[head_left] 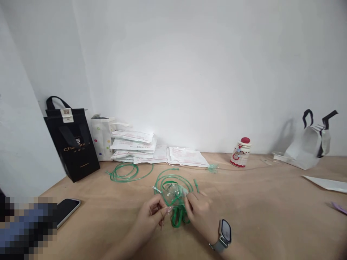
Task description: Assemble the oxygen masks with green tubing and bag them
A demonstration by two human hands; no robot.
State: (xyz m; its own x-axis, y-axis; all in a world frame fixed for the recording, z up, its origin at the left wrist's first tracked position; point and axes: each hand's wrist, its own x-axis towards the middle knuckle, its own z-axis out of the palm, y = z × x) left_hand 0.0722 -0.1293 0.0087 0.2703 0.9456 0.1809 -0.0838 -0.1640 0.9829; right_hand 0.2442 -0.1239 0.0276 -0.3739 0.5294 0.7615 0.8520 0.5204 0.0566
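A clear oxygen mask (173, 192) with green parts lies on the table between my hands, with a coil of green tubing (168, 176) around its far side. My left hand (153, 216) is closed in a pinch at the mask's near left; what its fingertips hold is too small to tell. My right hand (199, 207), with a watch (225, 231) on the wrist, has its fingers closed on the right side of the mask. A looped green elastic strap (176, 218) hangs toward me between the hands. The fingers partly hide the mask.
Behind lie stacked white packets (132, 144) and another green tubing coil (124, 173). A black bag (74, 144) and a phone (69, 209) are at left. At right stand a red-capped bottle (240, 153) and a white bag (306, 148). A small green coil (213, 168) lies near the wall.
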